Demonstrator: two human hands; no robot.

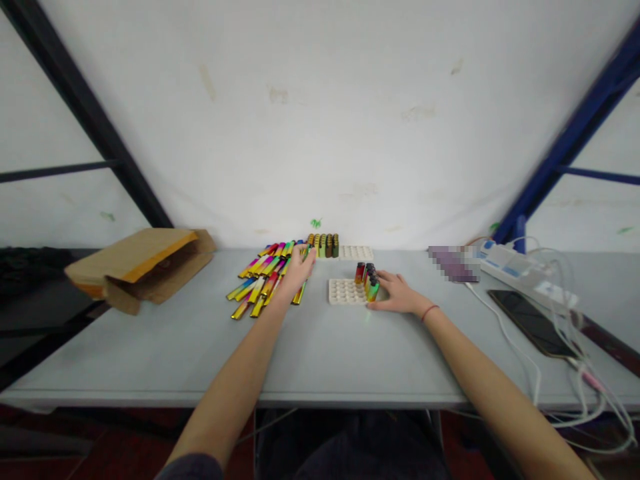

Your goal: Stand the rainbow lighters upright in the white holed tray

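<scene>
Two hands of yours show in the head view. Your right hand [399,293] is spread, thumb and fingers bracketing the upright tubes [373,290] at the right end of the front tray [343,292]; a sideways nudge could topple them. Your left hand [301,268] curls at the right edge of the heap of loose tubes [265,277]; dragging it could set the heap rolling or knock the rear tubes [329,247]. Whether its fingertips pinch one, I cannot tell. Some tubes hide each other, and the purple object [453,263] is partly pixelated.
</scene>
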